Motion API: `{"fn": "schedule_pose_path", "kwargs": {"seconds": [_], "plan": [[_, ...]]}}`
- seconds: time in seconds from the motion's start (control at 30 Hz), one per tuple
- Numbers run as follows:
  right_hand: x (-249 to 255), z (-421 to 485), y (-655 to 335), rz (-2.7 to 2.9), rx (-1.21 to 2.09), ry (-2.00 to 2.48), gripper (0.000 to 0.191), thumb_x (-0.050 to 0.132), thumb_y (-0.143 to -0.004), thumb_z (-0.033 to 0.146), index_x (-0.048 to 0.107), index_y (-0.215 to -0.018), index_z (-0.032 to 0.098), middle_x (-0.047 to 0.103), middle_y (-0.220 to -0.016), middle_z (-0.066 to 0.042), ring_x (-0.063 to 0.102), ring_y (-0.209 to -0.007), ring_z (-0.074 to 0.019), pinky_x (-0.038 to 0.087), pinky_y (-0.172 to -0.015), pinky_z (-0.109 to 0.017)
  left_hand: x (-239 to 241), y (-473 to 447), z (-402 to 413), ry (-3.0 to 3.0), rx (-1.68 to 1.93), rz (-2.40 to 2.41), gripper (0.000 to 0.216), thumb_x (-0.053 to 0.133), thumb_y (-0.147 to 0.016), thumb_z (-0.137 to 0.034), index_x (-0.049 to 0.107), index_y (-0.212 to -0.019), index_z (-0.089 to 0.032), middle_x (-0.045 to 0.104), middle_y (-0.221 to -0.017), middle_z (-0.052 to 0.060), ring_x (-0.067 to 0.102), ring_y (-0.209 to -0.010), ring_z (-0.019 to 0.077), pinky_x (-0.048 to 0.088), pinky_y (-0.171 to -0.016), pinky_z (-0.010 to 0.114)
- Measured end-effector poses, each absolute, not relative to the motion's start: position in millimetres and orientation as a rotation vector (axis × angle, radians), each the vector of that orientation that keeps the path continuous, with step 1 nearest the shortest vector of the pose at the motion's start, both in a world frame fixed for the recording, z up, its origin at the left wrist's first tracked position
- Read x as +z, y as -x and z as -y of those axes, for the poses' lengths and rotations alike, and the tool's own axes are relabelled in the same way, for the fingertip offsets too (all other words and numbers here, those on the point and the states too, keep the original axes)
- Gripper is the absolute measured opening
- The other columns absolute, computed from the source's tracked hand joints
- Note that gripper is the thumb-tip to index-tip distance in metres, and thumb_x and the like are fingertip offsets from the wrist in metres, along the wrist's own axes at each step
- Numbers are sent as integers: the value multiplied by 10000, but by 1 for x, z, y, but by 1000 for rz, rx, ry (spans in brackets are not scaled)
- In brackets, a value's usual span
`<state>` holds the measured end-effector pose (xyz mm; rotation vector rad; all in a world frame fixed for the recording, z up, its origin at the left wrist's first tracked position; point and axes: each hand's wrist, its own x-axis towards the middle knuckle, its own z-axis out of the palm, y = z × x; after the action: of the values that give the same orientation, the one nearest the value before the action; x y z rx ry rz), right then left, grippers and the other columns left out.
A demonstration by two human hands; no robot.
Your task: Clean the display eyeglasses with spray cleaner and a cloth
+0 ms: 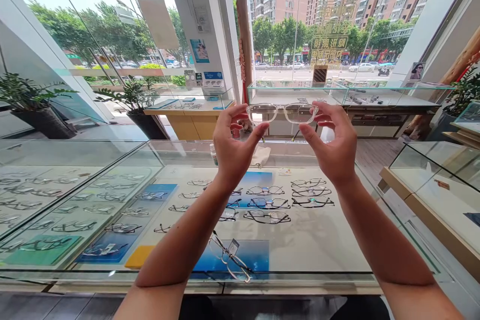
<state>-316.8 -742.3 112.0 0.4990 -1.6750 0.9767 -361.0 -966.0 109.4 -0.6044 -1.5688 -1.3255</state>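
Observation:
A pair of eyeglasses [281, 107] with a clear, pale frame is held up level above the glass display case. My left hand [236, 140] grips its left side, with fingers at the outer rim and the thumb below the lens. My right hand [333, 135] has the right side in the same way. Dark temple tips hang below the lenses, between my thumbs. Under my arms, several eyeglasses [267, 216] lie in rows inside the case. A gold-rimmed pair [230, 257] with a tag lies near the front, over a blue mat [258, 255].
The glass display case [318, 255] spans the front. A small bottle [213, 154] and a pale cloth [261, 156] are on its far side. Another case [431, 175] stands at right. Beyond are a wooden counter [195, 126], potted plants [138, 105] and large windows.

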Motion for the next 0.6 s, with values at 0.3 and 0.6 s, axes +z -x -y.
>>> {"fn": "schedule_pose_path", "kwargs": {"seconds": [0.3, 0.6], "plan": [[110, 737, 325, 1744, 1281, -596, 476, 834, -962, 557, 682, -1365, 353, 799, -1250, -31, 762, -1203, -250, 642, -1086, -490, 109, 367, 969, 775, -1508, 1563, 586, 989, -820, -546, 647, -1223, -291, 765, -1162, 56, 763, -1064, 216, 585, -869, 359], [108, 733, 330, 1803, 1352, -578, 478, 859, -933, 598, 710, -1333, 383, 793, -1227, -24, 750, -1220, -271, 602, -1112, -538, 108, 373, 971, 811, -1474, 1506, 640, 1008, -790, -572, 619, -1214, -294, 693, -1062, 26, 718, -993, 195, 566, -824, 345]]}}
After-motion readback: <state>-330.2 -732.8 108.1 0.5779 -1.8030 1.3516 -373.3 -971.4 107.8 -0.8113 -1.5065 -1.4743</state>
